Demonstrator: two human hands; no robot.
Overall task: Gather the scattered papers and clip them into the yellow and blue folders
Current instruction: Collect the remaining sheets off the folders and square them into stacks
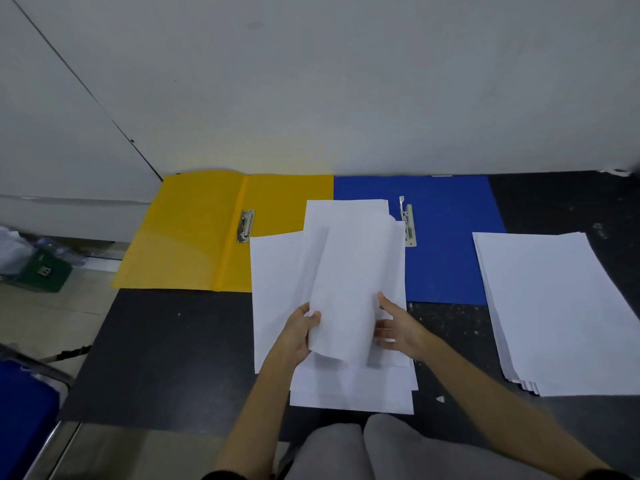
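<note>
**Q:** Where do the task's things lie, and what are the hands doing?

**A:** The yellow folder (194, 237) lies open at the far left of the desk (166, 358), its metal clip (246, 226) flat beside the spine. The blue folder (446, 244) lies open just beside it, edge to edge, with its clip lever (402, 202) standing up. A loose heap of papers (349, 271) covers the middle, overlapping both folders and reaching the desk's near edge. A second, squarer stack of sheets (554, 306) rests apart toward the right edge. The left hand (298, 336) has its fingers curled around the near left edge of a bowed sheet (346, 296) on top of the heap; this grip is clamped on that sheet. The right hand (398, 329) lies at the sheet's right side with straight fingers, apart and pinching nothing that can be seen.

**Q:** How will the paper handle?

**A:** It is probably light, thin and limp: the held sheet arches under its own weight. Sheets likely slide over one another, so single-edge pinches may shed pages or crease them.

**Q:** Where is the best hold?

**A:** Judging from the layout, both long edges, squared together, then the short edge offered under the raised clip.
</note>
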